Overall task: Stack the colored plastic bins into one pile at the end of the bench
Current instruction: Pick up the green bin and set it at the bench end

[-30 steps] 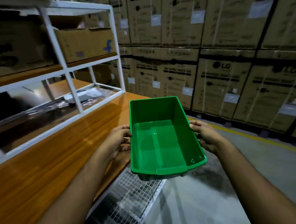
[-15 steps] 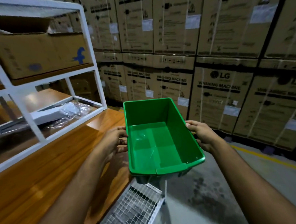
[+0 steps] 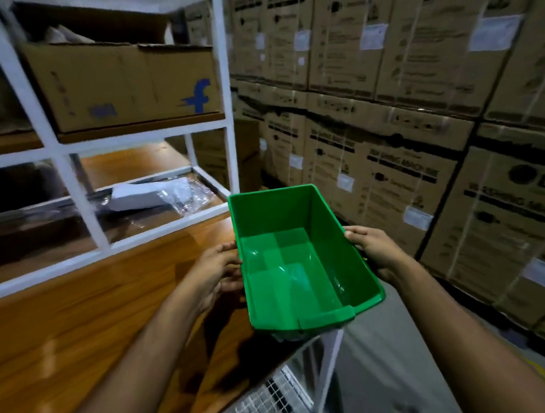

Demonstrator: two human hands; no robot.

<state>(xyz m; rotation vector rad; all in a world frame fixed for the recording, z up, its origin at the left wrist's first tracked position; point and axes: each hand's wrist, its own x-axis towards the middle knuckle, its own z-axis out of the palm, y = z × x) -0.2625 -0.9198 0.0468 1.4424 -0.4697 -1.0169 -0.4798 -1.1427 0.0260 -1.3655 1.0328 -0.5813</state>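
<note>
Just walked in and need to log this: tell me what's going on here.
A person is carrying an empty green bin, the left hand gripping one long side and the right hand the other. The bin is held in the air beside the edge of the wooden bench, not set down. No pile of bins is in view. A white shelf frame with a cardboard box stands on the bench, and stacked cartons fill the background.

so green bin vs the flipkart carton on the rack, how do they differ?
The green bin is glossy plastic; the Flipkart carton is matte brown cardboard. The bin is held in the air, left hand and right hand on its long sides; the carton rests on a shelf of the white rack. The bin is empty; something pale shows in the carton. Both are open-topped.
</note>
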